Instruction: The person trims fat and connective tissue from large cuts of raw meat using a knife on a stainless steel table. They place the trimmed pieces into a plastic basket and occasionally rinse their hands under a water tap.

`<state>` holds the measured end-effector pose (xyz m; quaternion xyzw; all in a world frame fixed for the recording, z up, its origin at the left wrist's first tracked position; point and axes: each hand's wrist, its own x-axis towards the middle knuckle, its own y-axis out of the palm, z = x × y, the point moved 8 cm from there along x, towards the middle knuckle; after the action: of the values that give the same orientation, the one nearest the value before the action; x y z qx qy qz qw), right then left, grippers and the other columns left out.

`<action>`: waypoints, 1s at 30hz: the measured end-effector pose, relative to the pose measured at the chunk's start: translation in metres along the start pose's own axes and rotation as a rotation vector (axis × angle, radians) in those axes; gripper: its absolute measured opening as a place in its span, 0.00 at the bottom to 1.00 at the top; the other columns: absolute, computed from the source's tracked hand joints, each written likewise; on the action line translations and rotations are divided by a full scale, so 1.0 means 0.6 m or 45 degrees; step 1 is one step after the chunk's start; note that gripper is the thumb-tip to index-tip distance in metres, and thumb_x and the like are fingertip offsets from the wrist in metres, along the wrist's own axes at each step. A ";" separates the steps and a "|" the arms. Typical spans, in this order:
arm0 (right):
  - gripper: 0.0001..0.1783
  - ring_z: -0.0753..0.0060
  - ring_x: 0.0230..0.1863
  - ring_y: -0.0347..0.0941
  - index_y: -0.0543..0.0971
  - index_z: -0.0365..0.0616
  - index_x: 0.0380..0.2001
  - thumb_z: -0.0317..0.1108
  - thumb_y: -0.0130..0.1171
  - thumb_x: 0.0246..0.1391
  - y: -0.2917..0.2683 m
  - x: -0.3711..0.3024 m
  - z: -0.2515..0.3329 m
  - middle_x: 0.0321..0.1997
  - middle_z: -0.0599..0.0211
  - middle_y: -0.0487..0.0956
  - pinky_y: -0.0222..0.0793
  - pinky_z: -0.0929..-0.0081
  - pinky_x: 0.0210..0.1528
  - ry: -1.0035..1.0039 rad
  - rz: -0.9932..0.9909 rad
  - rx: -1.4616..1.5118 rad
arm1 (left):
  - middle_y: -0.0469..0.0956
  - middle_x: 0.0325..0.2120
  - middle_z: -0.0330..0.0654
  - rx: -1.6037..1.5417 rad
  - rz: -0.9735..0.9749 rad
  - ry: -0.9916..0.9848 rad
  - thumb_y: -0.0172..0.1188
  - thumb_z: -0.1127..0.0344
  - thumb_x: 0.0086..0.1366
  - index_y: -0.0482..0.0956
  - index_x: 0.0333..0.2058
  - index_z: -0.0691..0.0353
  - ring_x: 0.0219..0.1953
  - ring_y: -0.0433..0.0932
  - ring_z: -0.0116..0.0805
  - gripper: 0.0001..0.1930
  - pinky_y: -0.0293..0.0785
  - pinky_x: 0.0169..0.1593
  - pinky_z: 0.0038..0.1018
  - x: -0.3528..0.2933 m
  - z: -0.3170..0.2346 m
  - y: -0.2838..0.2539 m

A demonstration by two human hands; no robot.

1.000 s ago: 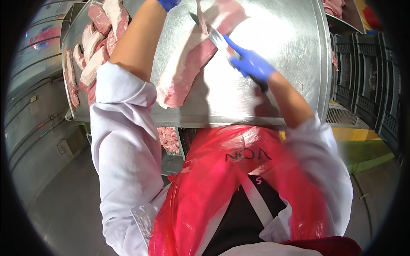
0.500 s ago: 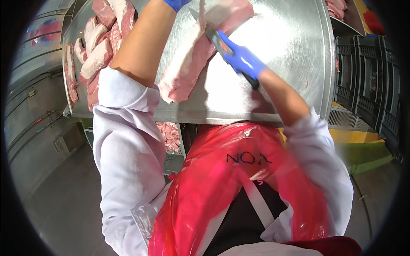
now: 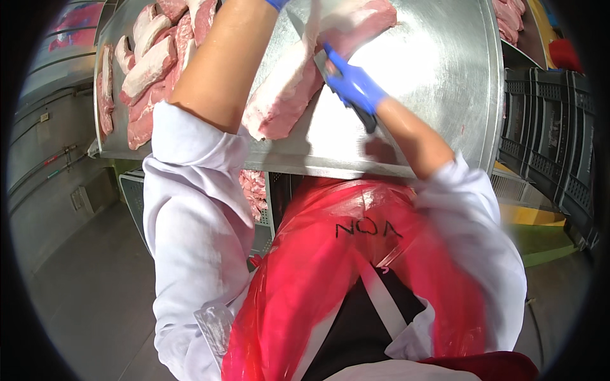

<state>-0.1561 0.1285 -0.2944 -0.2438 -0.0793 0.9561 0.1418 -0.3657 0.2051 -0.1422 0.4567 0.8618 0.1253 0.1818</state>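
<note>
A long pork loin (image 3: 284, 106) with a pale fat side lies slantwise on the metal table (image 3: 438, 95). My right hand (image 3: 357, 87), in a blue glove, is closed around a knife (image 3: 322, 62) with a dark handle. Its blade points to the far left and passes under a pale strip of fat (image 3: 311, 30) that lifts from the loin. Of my left hand (image 3: 277, 3), just a bit of blue glove shows at the top edge; its fingers are out of the picture. My left forearm reaches over the table, left of the loin.
Several trimmed meat pieces (image 3: 149, 70) are heaped at the table's left. Beneath its near edge is a crate of meat scraps (image 3: 254, 193). Dark plastic crates (image 3: 546, 120) stand to the right, and a bin of meat (image 3: 508, 19) is at the far right. The table has a raised rim.
The view has shifted a little, so the table sits higher in the picture. Relative to the loin, my right hand and the knife have moved slightly left.
</note>
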 end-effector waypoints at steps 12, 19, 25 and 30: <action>0.43 0.75 0.21 0.73 0.51 0.63 0.77 0.33 0.48 0.58 0.063 -0.078 -0.015 0.26 0.62 0.79 0.77 0.73 0.30 -0.084 0.195 0.051 | 0.75 0.26 0.39 -0.133 0.142 0.158 0.48 0.76 0.70 0.75 0.36 0.65 0.21 0.70 0.23 0.06 0.64 0.22 0.15 -0.045 -0.101 -0.033; 0.42 0.70 0.20 0.73 0.48 0.62 0.78 0.42 0.49 0.62 0.068 0.000 0.013 0.26 0.61 0.78 0.78 0.68 0.32 -0.070 0.228 -0.122 | 0.75 0.26 0.40 -0.101 0.096 0.269 0.47 0.75 0.70 0.75 0.36 0.67 0.20 0.69 0.23 0.07 0.62 0.22 0.15 -0.084 -0.140 -0.010; 0.40 0.65 0.21 0.77 0.50 0.61 0.77 0.40 0.47 0.63 0.091 -0.054 -0.057 0.29 0.56 0.80 0.77 0.66 0.30 -0.234 0.253 -0.187 | 0.74 0.25 0.40 -0.165 -0.053 0.371 0.47 0.76 0.69 0.74 0.36 0.69 0.20 0.67 0.23 0.06 0.63 0.21 0.15 -0.166 -0.199 -0.039; 0.39 0.59 0.20 0.74 0.50 0.61 0.77 0.41 0.46 0.65 0.122 0.004 -0.001 0.27 0.55 0.78 0.77 0.65 0.30 -0.267 0.230 -0.062 | 0.74 0.25 0.41 -0.114 0.051 0.423 0.47 0.76 0.69 0.73 0.36 0.69 0.20 0.67 0.23 0.05 0.65 0.22 0.14 -0.192 -0.224 -0.025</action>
<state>-0.1750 0.0598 -0.3120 -0.1520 -0.0945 0.9830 0.0403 -0.3748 0.0942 -0.0034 0.4382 0.8643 0.2410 0.0543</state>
